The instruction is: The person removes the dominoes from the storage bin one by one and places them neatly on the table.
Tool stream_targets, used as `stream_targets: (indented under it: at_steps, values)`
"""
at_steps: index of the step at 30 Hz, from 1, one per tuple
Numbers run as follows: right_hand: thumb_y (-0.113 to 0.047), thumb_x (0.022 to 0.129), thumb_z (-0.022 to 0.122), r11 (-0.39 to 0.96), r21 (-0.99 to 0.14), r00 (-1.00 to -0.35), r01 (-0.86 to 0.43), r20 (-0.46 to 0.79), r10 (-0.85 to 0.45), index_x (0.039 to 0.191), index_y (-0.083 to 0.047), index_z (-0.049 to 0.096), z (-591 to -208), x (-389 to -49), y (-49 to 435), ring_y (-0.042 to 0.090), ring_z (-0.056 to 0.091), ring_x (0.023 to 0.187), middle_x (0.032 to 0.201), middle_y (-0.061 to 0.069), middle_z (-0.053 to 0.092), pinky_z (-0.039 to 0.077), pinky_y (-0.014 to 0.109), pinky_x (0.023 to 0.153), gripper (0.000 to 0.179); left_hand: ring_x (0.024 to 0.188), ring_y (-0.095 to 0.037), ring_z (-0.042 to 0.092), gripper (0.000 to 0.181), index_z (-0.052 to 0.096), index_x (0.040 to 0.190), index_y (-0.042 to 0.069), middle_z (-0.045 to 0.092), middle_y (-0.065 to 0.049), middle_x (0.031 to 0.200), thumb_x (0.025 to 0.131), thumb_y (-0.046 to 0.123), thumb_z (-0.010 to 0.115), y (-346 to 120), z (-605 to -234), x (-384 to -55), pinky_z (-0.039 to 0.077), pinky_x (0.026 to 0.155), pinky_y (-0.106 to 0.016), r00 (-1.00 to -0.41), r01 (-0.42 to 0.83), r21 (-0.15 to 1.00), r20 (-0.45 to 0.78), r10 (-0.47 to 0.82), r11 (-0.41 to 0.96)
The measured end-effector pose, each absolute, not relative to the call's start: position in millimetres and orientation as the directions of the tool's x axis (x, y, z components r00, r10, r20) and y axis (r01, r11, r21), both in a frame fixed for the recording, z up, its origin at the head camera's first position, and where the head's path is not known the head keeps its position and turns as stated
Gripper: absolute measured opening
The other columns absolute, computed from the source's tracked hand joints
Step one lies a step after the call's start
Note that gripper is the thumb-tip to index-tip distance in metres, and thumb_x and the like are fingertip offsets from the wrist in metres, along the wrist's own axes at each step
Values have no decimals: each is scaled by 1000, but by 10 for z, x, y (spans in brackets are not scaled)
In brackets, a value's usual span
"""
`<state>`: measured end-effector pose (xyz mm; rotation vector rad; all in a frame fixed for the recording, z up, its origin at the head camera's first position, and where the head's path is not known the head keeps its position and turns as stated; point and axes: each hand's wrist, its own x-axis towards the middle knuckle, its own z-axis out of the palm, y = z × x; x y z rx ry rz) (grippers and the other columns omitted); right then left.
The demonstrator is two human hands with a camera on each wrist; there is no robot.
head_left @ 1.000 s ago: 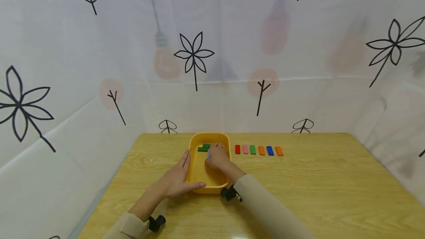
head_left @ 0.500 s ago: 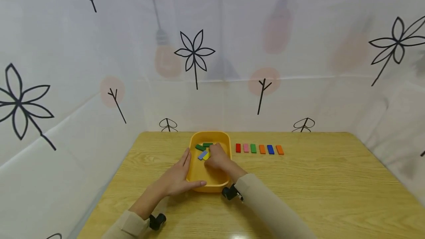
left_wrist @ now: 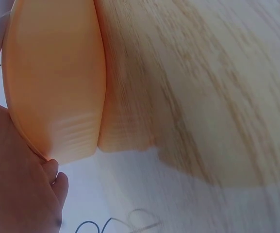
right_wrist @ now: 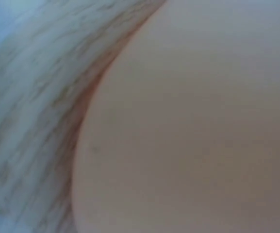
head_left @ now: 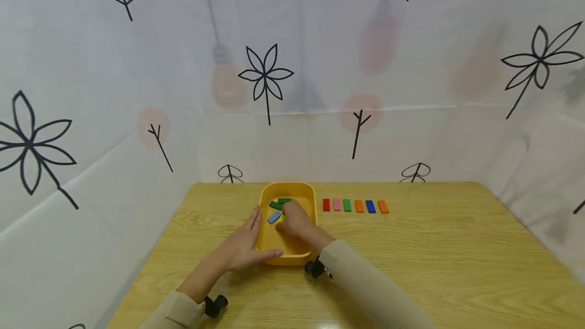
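Observation:
A yellow-orange tray [head_left: 267,241] stands on the table with small flat tiles inside. My left hand [head_left: 239,248] rests against its left side, fingers straight along the rim and thumb over the near corner; the left wrist view shows the tray's outer wall [left_wrist: 57,73] beside that hand. Inside the tray, my right hand [head_left: 299,223] has curled fingers and pinches a yellow tile [head_left: 281,219], mostly covered by them. Just left of it lies a light blue tile [head_left: 274,217]. Dark green tiles [head_left: 285,200] lie at the far end. The right wrist view is blurred, filled by skin.
Right of the tray, a row of separate tiles runs across the wooden table [head_left: 411,253]: a red tile [head_left: 326,204], a pink tile [head_left: 337,204], a green tile [head_left: 347,205], two orange ones and a blue tile [head_left: 370,206]. A patterned white cloth [head_left: 320,75] hangs behind.
The right hand's fingers have shifted left and nearer inside the tray. The light blue and yellow tiles came into sight and moved slightly left; a dark green tile turned. The left hand stayed.

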<state>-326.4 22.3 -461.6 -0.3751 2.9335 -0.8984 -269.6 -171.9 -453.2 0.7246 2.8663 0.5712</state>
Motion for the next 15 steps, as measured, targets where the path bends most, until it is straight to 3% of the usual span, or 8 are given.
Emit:
stream_targets:
  at_steps: [12,15]
  values:
    - [-15,90,81,720,-599,-927,-351,112,-358,101,2,68,-4399,-3163,340,19,56,82,95,11,67,54,36,78,24,149,-38,33,118,2,165,5,-4,-9,172,88,76,58,-1711,-4535,-2707,40,113,-53,-879,416,403,-49,474,815]
    - [-14,91,80,696,-614,-916,-373,122,-383,108,4,69,-4313,-3108,400,22,60,88,101,13,69,56,38,82,27,150,-37,31,118,2,164,5,-4,-9,172,88,75,59,-1711,-4514,-2709,38,115,-53,-881,410,405,-54,469,817]
